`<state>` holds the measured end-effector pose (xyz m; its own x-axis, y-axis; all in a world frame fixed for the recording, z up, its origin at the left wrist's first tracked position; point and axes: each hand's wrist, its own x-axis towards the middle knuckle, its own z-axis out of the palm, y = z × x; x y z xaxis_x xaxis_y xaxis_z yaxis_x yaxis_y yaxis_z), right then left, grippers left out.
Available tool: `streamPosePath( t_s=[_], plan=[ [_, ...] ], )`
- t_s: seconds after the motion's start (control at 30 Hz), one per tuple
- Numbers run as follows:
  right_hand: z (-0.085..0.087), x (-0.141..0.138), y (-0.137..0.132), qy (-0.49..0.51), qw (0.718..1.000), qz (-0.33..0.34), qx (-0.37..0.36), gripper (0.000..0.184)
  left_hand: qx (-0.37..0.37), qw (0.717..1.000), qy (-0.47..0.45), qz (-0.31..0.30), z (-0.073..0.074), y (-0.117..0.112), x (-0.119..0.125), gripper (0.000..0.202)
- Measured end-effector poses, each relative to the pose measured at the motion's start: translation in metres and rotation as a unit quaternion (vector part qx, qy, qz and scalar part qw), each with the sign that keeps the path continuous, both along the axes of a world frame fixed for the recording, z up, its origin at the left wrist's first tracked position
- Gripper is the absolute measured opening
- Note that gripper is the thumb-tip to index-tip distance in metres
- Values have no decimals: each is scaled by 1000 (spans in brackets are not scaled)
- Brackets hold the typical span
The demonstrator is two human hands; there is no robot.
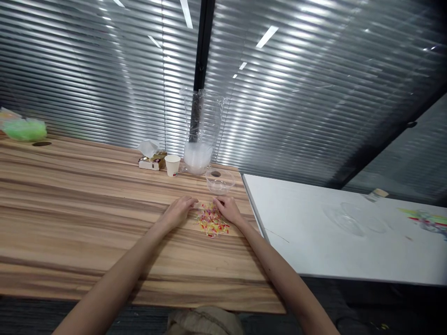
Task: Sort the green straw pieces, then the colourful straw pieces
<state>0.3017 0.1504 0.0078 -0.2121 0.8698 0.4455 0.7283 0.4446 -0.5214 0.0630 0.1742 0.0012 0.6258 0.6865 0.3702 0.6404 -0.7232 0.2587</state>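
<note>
A small heap of red, yellow and clear bits [211,222] lies on the wooden table [87,223]. My left hand [179,210] rests on the wood at the heap's left edge, fingers curled and pointing toward it. My right hand [226,208] sits at the heap's upper right, fingertips pinched together on the bits; what they hold is too small to name. Just behind the heap stands an empty clear plastic bowl [220,181].
Farther back are a stack of clear bowls in a plastic bag [199,156], a white paper cup [172,165] and a tissue box [152,159]. A green bundle [24,129] lies far left. A white table [331,232] adjoins on the right, with clear bowls [349,218] on it.
</note>
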Motion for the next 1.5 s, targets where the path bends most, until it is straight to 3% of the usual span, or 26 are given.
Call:
streamPosePath(
  t_s=[1.5],
  plan=[
    [2,0,0,-17,1000,8,-13,36,-4,999,14,-32,7,-2,2,19]
  ],
)
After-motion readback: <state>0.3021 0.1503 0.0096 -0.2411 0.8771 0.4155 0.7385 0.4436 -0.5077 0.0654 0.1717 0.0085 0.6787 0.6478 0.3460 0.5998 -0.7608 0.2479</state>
